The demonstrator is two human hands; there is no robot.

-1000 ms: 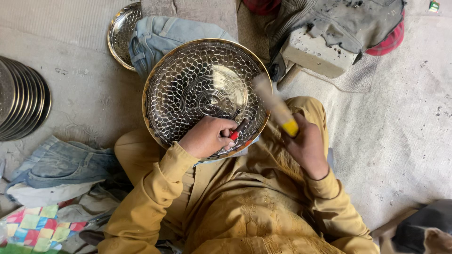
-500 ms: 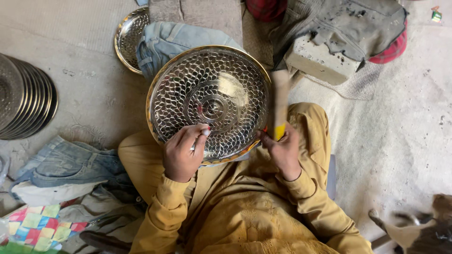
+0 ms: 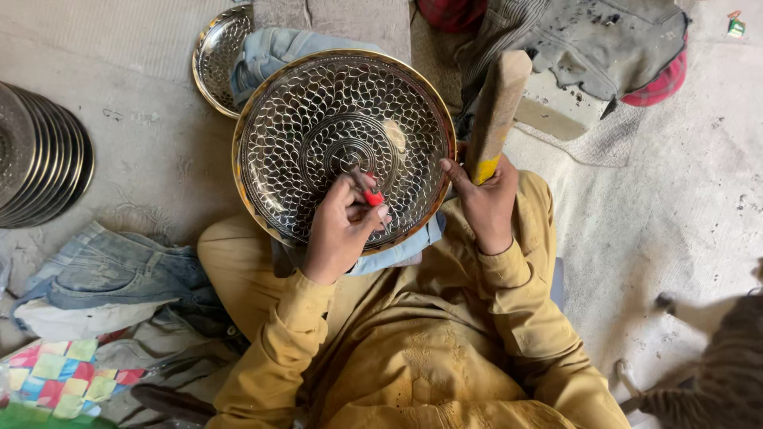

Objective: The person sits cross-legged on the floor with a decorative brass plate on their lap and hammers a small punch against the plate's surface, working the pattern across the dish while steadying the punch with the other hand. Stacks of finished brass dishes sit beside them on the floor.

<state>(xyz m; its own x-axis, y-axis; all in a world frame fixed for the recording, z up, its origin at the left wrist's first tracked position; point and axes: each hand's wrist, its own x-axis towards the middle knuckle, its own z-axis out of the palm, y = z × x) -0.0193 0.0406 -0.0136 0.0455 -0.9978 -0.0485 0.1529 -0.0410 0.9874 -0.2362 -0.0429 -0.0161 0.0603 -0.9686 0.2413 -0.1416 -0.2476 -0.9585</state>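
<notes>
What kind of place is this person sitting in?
Probably a floor-level metal craft workshop. The left hand holds a small punch on a patterned metal plate, the right hand grips a wooden mallet, and a stack of plates leans nearby.

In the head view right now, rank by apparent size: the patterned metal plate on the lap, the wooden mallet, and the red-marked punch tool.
1. Patterned metal plate, by far the largest.
2. Wooden mallet in the right hand; raised nearer the camera, so it may look oversized.
3. Red-marked punch tool in the left hand, partly hidden.
</notes>
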